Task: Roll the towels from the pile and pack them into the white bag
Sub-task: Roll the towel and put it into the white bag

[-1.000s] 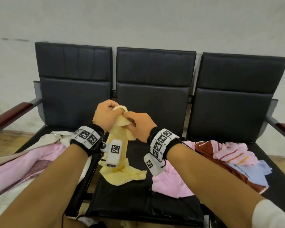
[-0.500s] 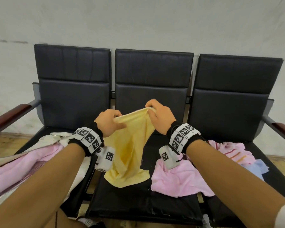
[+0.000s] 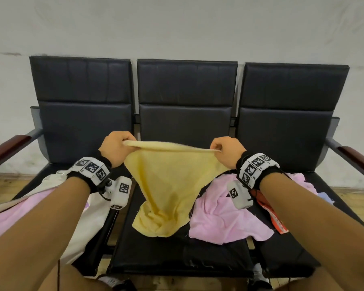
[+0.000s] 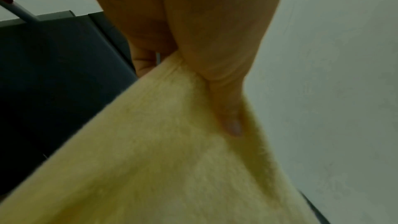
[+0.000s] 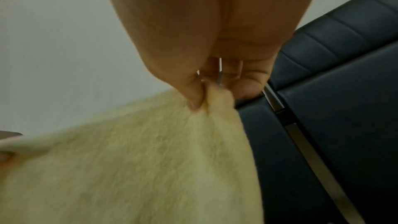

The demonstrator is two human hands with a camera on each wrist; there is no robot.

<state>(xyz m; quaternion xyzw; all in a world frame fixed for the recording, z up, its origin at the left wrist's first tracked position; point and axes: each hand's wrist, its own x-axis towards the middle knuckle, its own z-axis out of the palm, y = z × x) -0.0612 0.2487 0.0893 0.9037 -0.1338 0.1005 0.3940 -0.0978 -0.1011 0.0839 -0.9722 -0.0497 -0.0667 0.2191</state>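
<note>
A yellow towel [image 3: 168, 181] hangs stretched between my two hands above the middle seat. Its lower end lies bunched on the cushion. My left hand [image 3: 118, 147] pinches the towel's left top corner. My right hand [image 3: 224, 151] pinches the right top corner. In the left wrist view the thumb presses into the yellow towel [image 4: 172, 159]. The right wrist view shows thumb and fingers pinching the towel's corner [image 5: 215, 98]. The white bag [image 3: 88, 208] lies on the left seat with pink cloth in it. A pink towel [image 3: 223, 217] lies on the middle seat at the right.
The three-seat black bench [image 3: 187, 127] stands against a white wall. More towels, pink striped [image 3: 298, 181], blue [image 3: 324, 196] and a red-orange one [image 3: 275, 219], lie on the right seat. Wooden armrests [image 3: 6, 148] flank the bench at both ends.
My hands have moved apart sideways, from bunched together at the towel's top to holding its two corners. The yellow towel's top edge is now pulled straight and wide.
</note>
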